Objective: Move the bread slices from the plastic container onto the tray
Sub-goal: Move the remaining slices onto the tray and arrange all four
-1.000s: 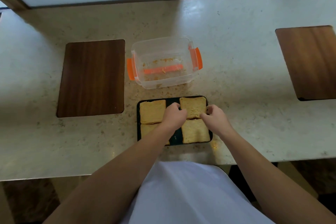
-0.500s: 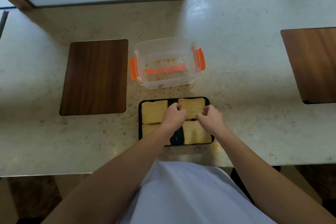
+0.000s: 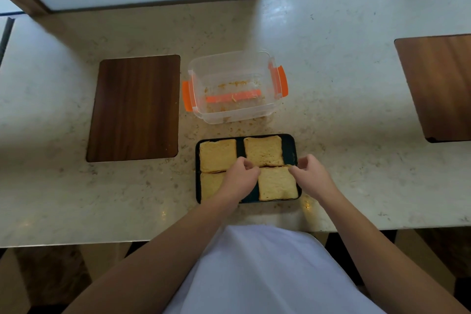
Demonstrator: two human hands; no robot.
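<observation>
Bread: four slices on tray [image 3: 292, 146], container [image 3: 233, 86] holds crumbs only. Left hand [image 3: 240, 178] and right hand [image 3: 312, 177] curled, fingertips pinching far corners of near-right slice [image 3: 277, 183]; grip firmness unclear.

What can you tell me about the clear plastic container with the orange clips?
The clear plastic container with orange clips is a rectangular, see-through tub with rounded corners, sitting upright and lidless on the pale speckled counter, just beyond the dark tray. An orange latch hangs at each short end. It holds no bread now, only orange-brown crumbs, and an orange strip shows at its bottom. Neither hand touches it.
</observation>
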